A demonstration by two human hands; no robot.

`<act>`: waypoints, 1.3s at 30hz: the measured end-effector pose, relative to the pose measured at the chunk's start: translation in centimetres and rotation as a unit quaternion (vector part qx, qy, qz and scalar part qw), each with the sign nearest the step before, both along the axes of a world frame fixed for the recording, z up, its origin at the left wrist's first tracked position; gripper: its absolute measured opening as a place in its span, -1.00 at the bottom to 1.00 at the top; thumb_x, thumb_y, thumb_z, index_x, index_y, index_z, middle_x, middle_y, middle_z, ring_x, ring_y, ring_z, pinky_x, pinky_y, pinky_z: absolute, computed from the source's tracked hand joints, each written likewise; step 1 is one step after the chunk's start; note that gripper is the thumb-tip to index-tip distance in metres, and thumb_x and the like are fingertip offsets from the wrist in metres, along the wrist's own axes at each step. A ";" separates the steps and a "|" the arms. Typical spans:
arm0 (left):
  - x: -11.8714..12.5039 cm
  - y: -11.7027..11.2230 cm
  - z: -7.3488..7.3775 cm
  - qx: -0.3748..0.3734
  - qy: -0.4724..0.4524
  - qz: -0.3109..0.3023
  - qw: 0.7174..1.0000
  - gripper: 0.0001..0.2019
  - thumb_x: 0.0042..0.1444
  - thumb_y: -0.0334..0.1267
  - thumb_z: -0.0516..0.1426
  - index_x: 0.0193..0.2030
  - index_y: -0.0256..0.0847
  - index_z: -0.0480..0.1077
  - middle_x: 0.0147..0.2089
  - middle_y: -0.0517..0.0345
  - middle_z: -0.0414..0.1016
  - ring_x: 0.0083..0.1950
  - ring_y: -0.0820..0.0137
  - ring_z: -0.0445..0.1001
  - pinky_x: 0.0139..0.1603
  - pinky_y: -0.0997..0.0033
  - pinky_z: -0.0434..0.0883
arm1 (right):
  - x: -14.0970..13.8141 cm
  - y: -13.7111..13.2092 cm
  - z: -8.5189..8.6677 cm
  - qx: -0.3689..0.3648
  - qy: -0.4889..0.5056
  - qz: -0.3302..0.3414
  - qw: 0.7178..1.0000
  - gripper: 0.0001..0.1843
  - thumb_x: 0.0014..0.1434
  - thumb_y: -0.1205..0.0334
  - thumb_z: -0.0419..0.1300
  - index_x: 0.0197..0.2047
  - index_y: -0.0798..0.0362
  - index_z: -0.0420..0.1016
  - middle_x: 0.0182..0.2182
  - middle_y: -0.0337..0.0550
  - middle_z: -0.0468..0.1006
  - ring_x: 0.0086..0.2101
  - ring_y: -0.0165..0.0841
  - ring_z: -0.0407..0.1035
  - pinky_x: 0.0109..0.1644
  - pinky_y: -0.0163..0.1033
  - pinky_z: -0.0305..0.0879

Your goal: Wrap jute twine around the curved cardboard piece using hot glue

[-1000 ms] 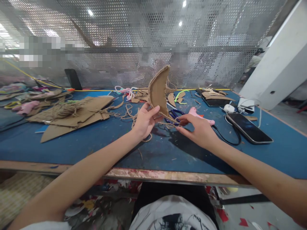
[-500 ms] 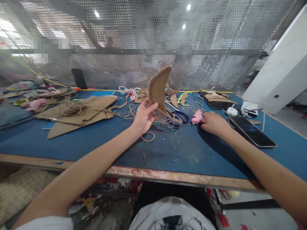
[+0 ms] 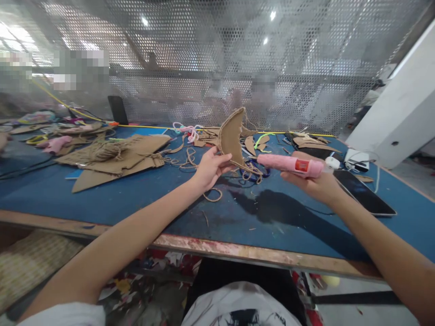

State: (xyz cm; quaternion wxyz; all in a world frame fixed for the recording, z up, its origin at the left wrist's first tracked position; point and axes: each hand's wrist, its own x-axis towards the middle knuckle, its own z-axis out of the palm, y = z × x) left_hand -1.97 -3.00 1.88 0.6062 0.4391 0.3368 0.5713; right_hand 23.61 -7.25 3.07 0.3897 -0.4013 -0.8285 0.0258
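Note:
Between the thumb and fingers of my left hand (image 3: 212, 168) is a curved, crescent-like cardboard piece (image 3: 232, 138), held upright above the table. Twine runs along its outer edge, and loose twine (image 3: 253, 172) trails from its lower end. My right hand (image 3: 314, 183) is closed around a pink glue gun (image 3: 283, 164), raised off the table. Its nozzle points left and is close to the lower right edge of the cardboard. Blue-handled scissors (image 3: 267, 172) lie behind, partly covered by the twine.
Cardboard sheets (image 3: 102, 179) with a twine bundle (image 3: 108, 151) lie at left, near another pink glue gun (image 3: 56, 145). A phone (image 3: 365, 192) and white charger (image 3: 356, 160) are at right. Pipe cleaners (image 3: 186, 130) lie at the back, before a perforated metal screen (image 3: 204, 59).
My right hand has lifted the pink glue gun from the table and turned its nozzle toward the cardboard. My left hand has lowered and tilted the cardboard piece slightly to the right.

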 end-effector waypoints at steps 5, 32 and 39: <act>0.1 -0.2 0.0 -0.001 -0.002 -0.021 1.000 -0.71 -0.09 -0.48 0.25 -0.18 -0.27 0.39 -0.30 0.11 0.62 -0.33 0.38 0.59 -0.20 0.30 0.55 | -0.5 -0.2 -0.4 -0.011 -0.002 0.035 0.999 -0.62 0.20 -0.15 0.10 -0.46 -0.03 0.35 -0.54 -0.21 0.33 -0.50 -0.33 0.28 -0.41 -0.19 0.23; 0.1 0.0 -0.1 -0.018 0.003 -0.017 1.000 -0.79 -0.12 -0.47 0.25 -0.29 -0.29 0.42 -0.37 0.14 0.59 -0.39 0.42 0.56 -0.29 0.40 0.53 | -0.4 -0.2 -0.7 -0.040 -0.074 0.036 0.996 -0.57 0.24 -0.13 0.05 -0.22 0.02 0.57 -0.50 -0.20 0.35 -0.46 -0.35 0.27 -0.37 -0.24 0.19; 0.0 0.0 -0.1 -0.012 -0.001 -0.008 1.000 -0.77 -0.14 -0.45 0.26 -0.28 -0.26 0.40 -0.36 0.17 0.57 -0.39 0.45 0.55 -0.24 0.40 0.52 | -0.3 -0.3 -0.6 -0.044 -0.078 0.029 0.996 -0.57 0.24 -0.14 0.06 -0.19 0.00 0.57 -0.53 -0.22 0.33 -0.48 -0.36 0.25 -0.39 -0.25 0.17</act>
